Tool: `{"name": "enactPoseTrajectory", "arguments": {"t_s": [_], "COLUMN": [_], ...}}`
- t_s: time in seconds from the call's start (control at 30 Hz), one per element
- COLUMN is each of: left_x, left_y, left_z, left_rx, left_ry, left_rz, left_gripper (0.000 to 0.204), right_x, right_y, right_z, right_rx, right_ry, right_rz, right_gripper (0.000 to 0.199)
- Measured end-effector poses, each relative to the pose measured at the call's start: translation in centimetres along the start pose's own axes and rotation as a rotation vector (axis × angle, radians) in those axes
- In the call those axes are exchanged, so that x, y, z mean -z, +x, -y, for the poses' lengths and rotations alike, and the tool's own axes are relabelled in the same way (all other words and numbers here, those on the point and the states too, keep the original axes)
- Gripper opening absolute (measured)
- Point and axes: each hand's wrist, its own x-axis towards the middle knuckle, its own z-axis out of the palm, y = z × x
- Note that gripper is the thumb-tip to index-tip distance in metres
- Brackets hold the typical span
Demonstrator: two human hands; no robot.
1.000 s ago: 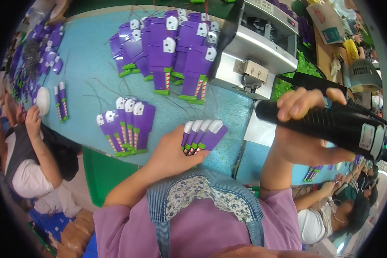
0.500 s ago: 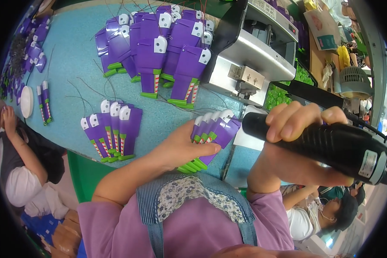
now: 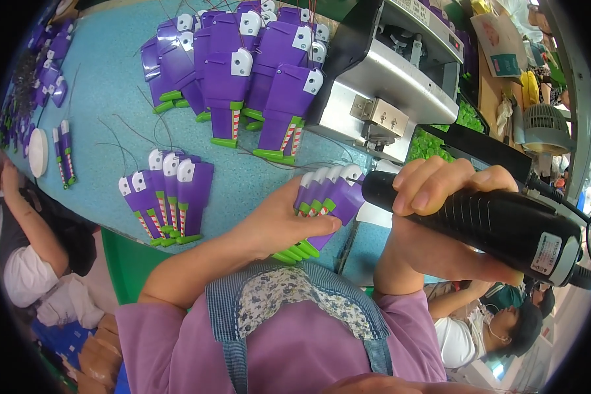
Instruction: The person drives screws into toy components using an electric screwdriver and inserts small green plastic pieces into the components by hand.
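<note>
My left hand (image 3: 279, 223) holds a fanned stack of purple toy parts (image 3: 325, 200) with white tops and green feet, lifted just above the blue table (image 3: 105, 111). My right hand (image 3: 440, 226) grips a black electric screwdriver (image 3: 499, 223), its front end close to the white tops of the held parts. A cable runs from the tool's rear toward the right.
A row of purple parts (image 3: 167, 194) lies on the table to the left, and a bigger pile (image 3: 243, 65) sits farther back. A metal machine (image 3: 391, 72) stands at the back right. Another person (image 3: 20, 249) sits at left; a second person (image 3: 486, 328) at lower right.
My left hand has lifted the fanned parts up and right, toward the screwdriver. My right hand with the tool has come lower and closer to them.
</note>
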Motion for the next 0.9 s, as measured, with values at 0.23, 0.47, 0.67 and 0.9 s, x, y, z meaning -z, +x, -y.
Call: {"name": "enactPoseTrajectory", "arguments": {"t_s": [0.23, 0.47, 0.67, 0.9], "left_x": [-0.2, -0.4, -0.5, -0.5], "left_y": [0.5, 0.1, 0.2, 0.3], "left_z": [0.0, -0.7, -0.6, -0.5], "left_rx": [-0.060, -0.027, 0.009, 0.006], "left_ry": [-0.016, 0.004, 0.003, -0.008], "left_rz": [0.006, -0.013, 0.006, -0.020], "left_gripper": [0.071, 0.067, 0.067, 0.067], "right_x": [1.4, -0.1, 0.1, 0.3], "right_y": [4.2, 1.5, 0.4, 0.0], "right_z": [-0.9, 0.6, -0.8, -1.1], "right_rx": [0.101, -0.039, -0.051, -0.032], "right_ry": [0.006, 0.035, -0.002, 0.030], "right_rz": [0.073, 0.022, 0.052, 0.027], "right_gripper": [0.095, 0.095, 0.091, 0.091]}}
